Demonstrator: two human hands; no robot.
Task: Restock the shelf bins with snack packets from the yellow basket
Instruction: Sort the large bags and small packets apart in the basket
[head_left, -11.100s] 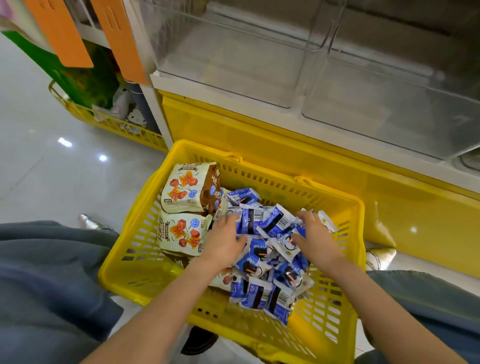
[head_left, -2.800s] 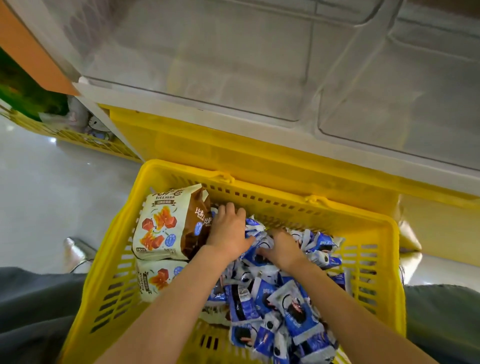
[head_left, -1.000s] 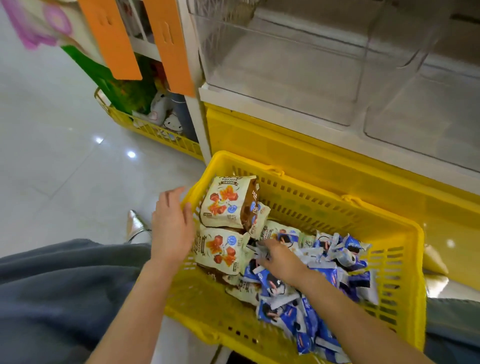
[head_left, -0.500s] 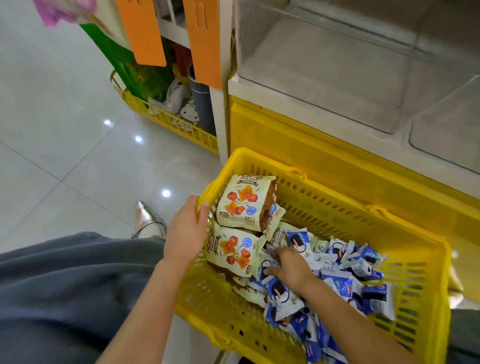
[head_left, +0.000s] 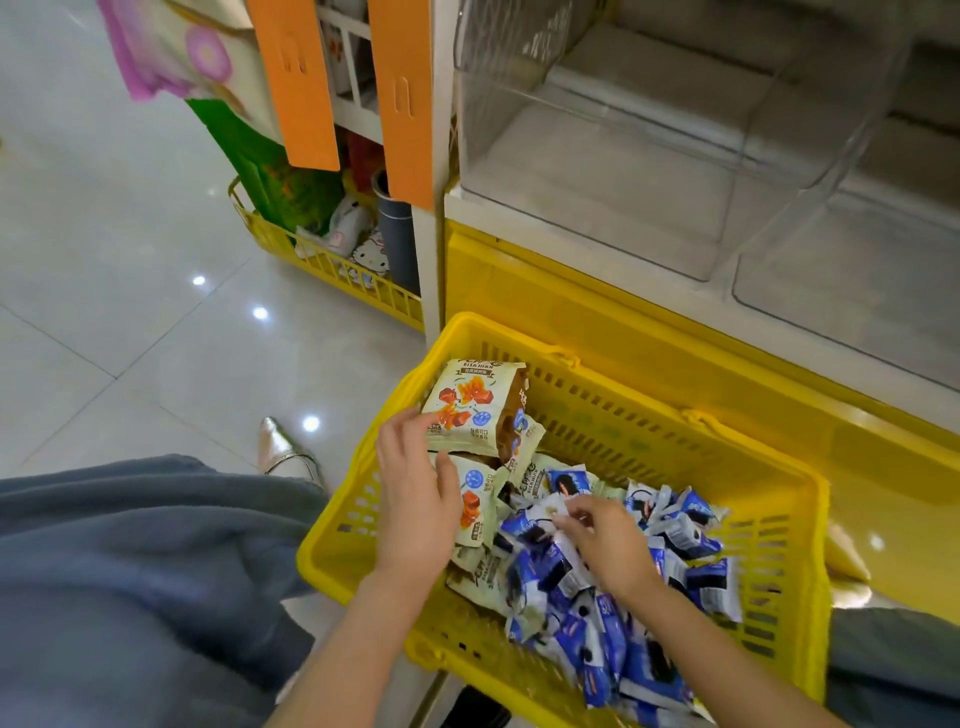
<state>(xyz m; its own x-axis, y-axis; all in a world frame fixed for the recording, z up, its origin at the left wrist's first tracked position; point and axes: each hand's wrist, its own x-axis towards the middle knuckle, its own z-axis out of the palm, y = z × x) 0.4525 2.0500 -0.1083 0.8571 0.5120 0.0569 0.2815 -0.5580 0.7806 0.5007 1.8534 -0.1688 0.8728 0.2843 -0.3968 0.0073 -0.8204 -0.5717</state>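
Observation:
The yellow basket (head_left: 649, 395) sits on the floor in front of the shelf. Cream snack bags with orange pictures (head_left: 467, 402) lie at its left end, and a heap of small blue-and-white packets (head_left: 670, 525) fills the right. My left hand (head_left: 415, 493) rests on the cream bags, fingers loosely bent over the lower one, thumb near the upper bag's edge. My right hand (head_left: 608, 540) reaches into the blue packets, fingertips pinching a small pale packet. Two clear shelf bins, the left one (head_left: 597, 156) and the right one (head_left: 857, 275), stand above the basket with nothing in them.
A second yellow basket (head_left: 332, 265) with toys and a dark tube stands left of the shelf post. Orange tags (head_left: 296, 83) hang above it. My grey trouser leg (head_left: 130, 571) and a silver shoe (head_left: 280, 447) are at the left on the glossy tile floor.
My left hand has left the basket rim and moved onto the cream bags. My right hand has shifted slightly right among the blue packets. The view has drifted left.

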